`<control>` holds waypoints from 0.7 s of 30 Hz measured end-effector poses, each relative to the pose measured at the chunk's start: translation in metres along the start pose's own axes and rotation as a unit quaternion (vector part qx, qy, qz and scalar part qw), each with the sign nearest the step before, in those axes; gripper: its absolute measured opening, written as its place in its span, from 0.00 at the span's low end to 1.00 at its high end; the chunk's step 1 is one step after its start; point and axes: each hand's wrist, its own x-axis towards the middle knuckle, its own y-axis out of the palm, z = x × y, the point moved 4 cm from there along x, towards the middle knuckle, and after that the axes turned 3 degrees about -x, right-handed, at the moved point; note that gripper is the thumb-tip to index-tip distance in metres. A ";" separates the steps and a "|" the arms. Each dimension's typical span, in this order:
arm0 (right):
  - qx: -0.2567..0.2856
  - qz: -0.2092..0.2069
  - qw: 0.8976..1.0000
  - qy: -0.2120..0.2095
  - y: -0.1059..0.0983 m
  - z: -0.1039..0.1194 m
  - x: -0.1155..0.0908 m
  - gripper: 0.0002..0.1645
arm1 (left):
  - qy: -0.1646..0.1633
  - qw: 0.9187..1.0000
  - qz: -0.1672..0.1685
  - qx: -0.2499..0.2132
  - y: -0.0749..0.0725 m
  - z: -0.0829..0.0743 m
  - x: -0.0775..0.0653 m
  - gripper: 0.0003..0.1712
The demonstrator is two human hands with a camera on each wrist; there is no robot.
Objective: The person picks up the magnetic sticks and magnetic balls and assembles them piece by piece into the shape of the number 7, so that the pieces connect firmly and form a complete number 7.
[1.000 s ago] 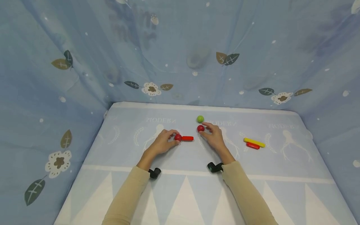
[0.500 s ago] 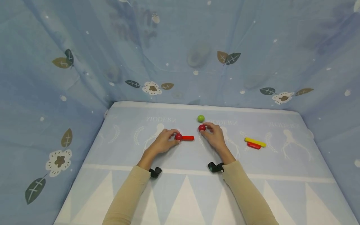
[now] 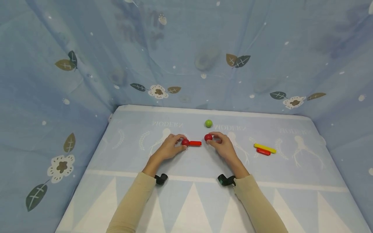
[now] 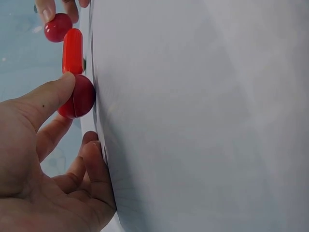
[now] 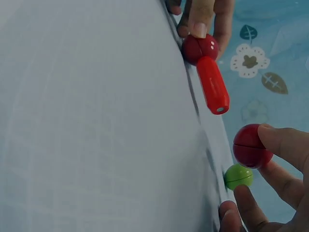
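Thumb and fingers of my left hand point(image 3: 169, 147) pinch a dark red ball point(image 4: 84, 96). A short bright red rod point(image 5: 213, 86) is joined to that ball and points right, its free end showing a small pale spot. My right hand point(image 3: 225, 147) pinches a second dark red ball point(image 5: 252, 146), held a little apart from the rod's free end. Beyond the right hand, a green ball point(image 3: 208, 123) lies on the cloth. The lower fingers of my left hand touch the cloth in the left wrist view.
To the right, a long yellow rod point(image 3: 265, 148) and a shorter red rod point(image 3: 263, 151) lie side by side on the patterned tablecloth point(image 3: 189, 171). A blue printed curtain point(image 3: 186, 64) rises behind the table and along both sides.
My right hand has drawn the second red ball nearer to me, away from the green ball and to about the rod's level. The left hand keeps its place.
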 end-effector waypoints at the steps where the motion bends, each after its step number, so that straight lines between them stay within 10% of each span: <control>1: 0.001 -0.001 1.000 0.000 0.000 -0.001 0.000 0.25 | 0.000 1.000 -0.001 0.001 0.000 -0.001 0.000 0.22; 21: -0.016 0.029 0.998 -0.057 0.006 -0.008 -0.002 0.19 | -0.002 1.000 -0.003 0.006 0.002 0.000 0.000 0.23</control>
